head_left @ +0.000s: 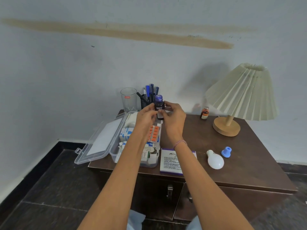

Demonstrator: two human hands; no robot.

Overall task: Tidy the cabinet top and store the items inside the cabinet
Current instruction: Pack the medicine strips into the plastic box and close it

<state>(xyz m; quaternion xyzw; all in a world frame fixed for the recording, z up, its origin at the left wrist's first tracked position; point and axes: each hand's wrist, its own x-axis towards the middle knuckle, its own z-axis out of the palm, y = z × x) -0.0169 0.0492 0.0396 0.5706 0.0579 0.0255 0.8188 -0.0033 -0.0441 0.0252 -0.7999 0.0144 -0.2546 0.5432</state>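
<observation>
Over the open medicine box's far end, left hand and right hand pinch the purple-capped bottle upright, probably for packing.

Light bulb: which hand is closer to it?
Right. The right hand grips the dark bottle, behind and left of the light bulb; the left hand grips it from farther left.

box left on cabinet | lamp right | bulb front
</observation>
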